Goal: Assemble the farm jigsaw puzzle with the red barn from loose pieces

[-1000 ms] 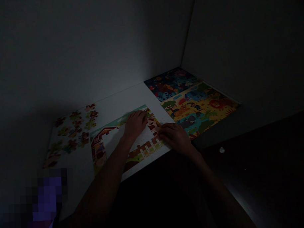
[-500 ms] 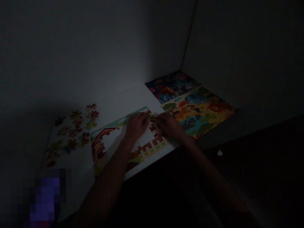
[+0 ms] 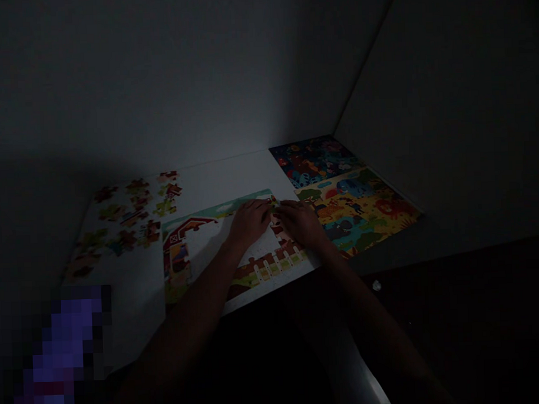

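My left hand [image 3: 249, 222] lies on a partly assembled farm jigsaw puzzle [image 3: 178, 252], which shows a red barn and a white fence. Its fingertips reach the puzzle's far right corner. My right hand [image 3: 300, 223] sits just to the right, with its fingers meeting the left hand's near a small coloured jigsaw piece [image 3: 273, 202]. The dim light and my fingers hide whether either hand grips that piece. Several loose jigsaw pieces [image 3: 128, 218] lie to the left of the farm puzzle.
Two finished animal puzzles, one dark [image 3: 314, 162] and one yellow [image 3: 356, 211], lie at the far right, against pale walls. Everything rests on a white board [image 3: 233, 174]. A dark surface [image 3: 455, 325] lies lower right, and a blurred purple patch [image 3: 58, 356] sits lower left.
My right hand has moved up and left, closer to my left hand's fingertips. The whole view has shifted slightly, with the puzzles lower in the picture.
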The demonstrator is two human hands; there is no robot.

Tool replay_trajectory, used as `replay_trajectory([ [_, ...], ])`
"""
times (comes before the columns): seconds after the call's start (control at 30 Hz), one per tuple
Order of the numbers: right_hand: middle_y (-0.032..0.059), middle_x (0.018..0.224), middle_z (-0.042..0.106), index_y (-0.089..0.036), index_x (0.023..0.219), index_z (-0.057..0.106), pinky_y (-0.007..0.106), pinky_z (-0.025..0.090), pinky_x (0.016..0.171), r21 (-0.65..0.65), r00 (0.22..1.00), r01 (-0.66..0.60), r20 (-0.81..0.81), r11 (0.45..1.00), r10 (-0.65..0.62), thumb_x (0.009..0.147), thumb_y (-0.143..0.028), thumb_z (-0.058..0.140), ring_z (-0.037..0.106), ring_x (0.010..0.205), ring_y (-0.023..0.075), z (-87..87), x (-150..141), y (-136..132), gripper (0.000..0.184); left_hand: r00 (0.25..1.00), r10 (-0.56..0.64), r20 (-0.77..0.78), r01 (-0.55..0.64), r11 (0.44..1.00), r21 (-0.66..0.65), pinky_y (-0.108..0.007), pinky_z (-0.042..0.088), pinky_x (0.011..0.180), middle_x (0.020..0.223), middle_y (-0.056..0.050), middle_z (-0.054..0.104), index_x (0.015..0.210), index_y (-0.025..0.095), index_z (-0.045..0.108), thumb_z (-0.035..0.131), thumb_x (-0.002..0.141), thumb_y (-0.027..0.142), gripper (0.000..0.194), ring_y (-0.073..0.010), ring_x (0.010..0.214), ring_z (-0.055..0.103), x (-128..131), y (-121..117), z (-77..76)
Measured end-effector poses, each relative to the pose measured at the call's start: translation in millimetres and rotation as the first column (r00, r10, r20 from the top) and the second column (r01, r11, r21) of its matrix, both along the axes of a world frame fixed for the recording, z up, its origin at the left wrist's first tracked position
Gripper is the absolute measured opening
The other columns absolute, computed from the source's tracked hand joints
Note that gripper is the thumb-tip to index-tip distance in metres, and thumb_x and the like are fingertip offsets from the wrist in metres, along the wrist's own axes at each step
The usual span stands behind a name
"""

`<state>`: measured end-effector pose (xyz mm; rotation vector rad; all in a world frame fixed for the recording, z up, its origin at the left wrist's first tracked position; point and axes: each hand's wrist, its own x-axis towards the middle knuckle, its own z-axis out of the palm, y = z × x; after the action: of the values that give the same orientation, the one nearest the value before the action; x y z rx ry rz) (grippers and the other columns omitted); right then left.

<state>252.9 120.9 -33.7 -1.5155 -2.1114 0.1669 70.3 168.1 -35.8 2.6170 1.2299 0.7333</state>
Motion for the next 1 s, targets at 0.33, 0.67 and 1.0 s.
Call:
replay_trajectory([
  [0.33,0.0057,0.129,0.068,-0.023,0.117,0.069,0.039,0.045,0.1,-0.001,0.997,-0.001,0.074,1.0,0.001,0.098,-0.027,0.05,0.061,0.108,0.0237,-4.2,0.0,2.8,0.027,0.995,0.032,-0.09,-0.035,0.999,-0.036,-0.039,0.044,0.106,0.122,-0.009,0.07,0.115,0.017,0.069,0.051,0.095,0.017,0.027,-0.0231,0.116,0.061,2.4,-5.8,8.7],
  [0.67,0.0093,0.124,0.07,-0.019,0.117,0.069,0.038,0.047,0.099,0.013,0.991,0.021,0.134,1.0,-0.023,0.096,-0.03,0.049,0.063,0.108,0.0252,-10.9,2.0,6.7,0.031,0.98,0.127,-0.156,-0.133,0.991,-0.032,-0.039,0.045,0.105,0.12,-0.011,0.07,0.114,0.019,0.07,0.053,0.091,0.014,0.029,-0.0244,0.116,0.062,-13.6,-41.0,26.6],
  [1.0,0.0065,0.115,0.074,-0.019,0.117,0.069,0.033,0.048,0.096,-0.087,0.993,0.075,0.101,0.993,-0.066,0.097,-0.034,0.048,0.065,0.109,0.0223,0.3,-2.4,2.8,0.033,0.897,0.44,-0.049,-0.44,0.898,0.012,-0.046,0.043,0.112,0.139,-0.014,0.06,0.128,0.017,0.062,0.046,0.095,0.018,0.037,-0.0258,0.131,0.054,-144.0,-114.3,16.0],
])
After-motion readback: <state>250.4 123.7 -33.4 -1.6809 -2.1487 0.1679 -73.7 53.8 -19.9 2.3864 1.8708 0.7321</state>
